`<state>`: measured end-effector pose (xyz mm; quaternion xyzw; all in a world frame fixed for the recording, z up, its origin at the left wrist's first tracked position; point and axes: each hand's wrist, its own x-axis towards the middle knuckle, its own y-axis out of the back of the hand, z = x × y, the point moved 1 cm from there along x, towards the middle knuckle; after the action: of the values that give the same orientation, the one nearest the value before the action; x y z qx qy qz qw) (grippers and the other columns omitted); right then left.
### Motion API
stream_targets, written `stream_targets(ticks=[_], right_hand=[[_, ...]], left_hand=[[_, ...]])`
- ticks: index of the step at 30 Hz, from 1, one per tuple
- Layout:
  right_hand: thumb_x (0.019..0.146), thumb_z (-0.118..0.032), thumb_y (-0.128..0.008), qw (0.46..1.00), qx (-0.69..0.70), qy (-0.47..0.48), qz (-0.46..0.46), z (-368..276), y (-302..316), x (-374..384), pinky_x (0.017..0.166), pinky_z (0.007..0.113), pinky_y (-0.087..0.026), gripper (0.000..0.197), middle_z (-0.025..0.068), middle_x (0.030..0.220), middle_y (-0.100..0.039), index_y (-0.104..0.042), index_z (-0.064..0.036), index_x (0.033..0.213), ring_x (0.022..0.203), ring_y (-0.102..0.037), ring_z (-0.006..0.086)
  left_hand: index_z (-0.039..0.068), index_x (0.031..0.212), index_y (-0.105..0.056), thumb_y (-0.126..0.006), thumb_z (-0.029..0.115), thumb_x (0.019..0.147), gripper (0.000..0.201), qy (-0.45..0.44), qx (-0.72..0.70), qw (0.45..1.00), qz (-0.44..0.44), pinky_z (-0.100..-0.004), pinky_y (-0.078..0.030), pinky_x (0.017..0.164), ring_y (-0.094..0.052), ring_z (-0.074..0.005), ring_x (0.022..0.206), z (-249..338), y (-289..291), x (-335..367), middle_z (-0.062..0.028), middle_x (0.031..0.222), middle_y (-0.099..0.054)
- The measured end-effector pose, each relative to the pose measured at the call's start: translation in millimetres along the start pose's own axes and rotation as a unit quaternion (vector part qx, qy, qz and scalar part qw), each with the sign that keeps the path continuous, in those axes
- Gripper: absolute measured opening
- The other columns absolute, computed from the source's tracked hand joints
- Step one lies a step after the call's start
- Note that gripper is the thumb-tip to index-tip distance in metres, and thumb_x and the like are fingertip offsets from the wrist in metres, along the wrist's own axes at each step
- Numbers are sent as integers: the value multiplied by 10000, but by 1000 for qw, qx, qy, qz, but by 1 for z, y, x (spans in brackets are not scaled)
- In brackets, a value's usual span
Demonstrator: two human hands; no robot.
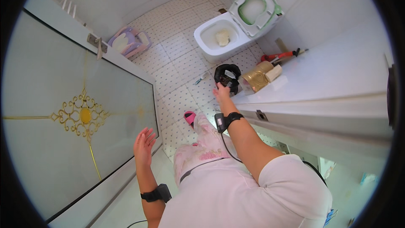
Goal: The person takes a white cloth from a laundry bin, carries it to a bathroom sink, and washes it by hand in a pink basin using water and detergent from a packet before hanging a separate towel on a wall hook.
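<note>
My right hand reaches forward to the near rim of a small bin lined with a black bag. Its fingers look stretched out and apart at the bag's edge, and I see nothing held in them. Some pale scraps lie inside the bin. Lower on the left, my left hand hovers beside the frosted door with fingers spread, holding nothing. A gold cylindrical container is right of the bin, next to a cream-coloured block. Both my wrists wear black straps with small devices.
Beyond the bin stands a white toilet, its green-trimmed seat raised and a yellowish wad in the bowl. A purple-pink plastic seat rests behind the door. A small brush lies on the tiles. Red-handled tools sit right.
</note>
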<state>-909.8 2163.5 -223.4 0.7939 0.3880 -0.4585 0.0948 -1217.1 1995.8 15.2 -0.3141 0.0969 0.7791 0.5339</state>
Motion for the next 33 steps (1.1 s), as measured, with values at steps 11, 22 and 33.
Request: stream_targets(ticks=[11, 22, 33], right_hand=[[841, -157, -509, 878, -237, -71, -410, -13, 198, -235, 783, 311, -467, 411, 124, 1119, -529, -391, -32, 1214, 926, -565, 184], [849, -113, -462, 986, 96, 107, -88, -89, 541, -290, 661, 291, -479, 103, 14, 547, -460, -511, -23, 854, 573, -519, 132], [894, -232, -433, 969, 142, 182, 89, -212, 745, -303, 643, 239, -455, 241, -1, 605, -504, -536, -17, 925, 605, -542, 119]], left_hand=[[40, 1127, -479, -432, 223, 890, 303, 38, 121, 956, -266, -317, -419, 807, -534, -200, 975, -97, -106, -38, -108, 1104, -547], [76, 699, -531, -540, 142, 829, 147, 97, 323, 780, -527, -305, -421, 797, -536, -186, 942, -214, -293, -145, -109, 1048, -561], [2, 999, -579, -495, 257, 860, 303, 92, 425, 614, -659, -255, -405, 784, -527, -116, 898, -386, -615, -281, -56, 947, -589]])
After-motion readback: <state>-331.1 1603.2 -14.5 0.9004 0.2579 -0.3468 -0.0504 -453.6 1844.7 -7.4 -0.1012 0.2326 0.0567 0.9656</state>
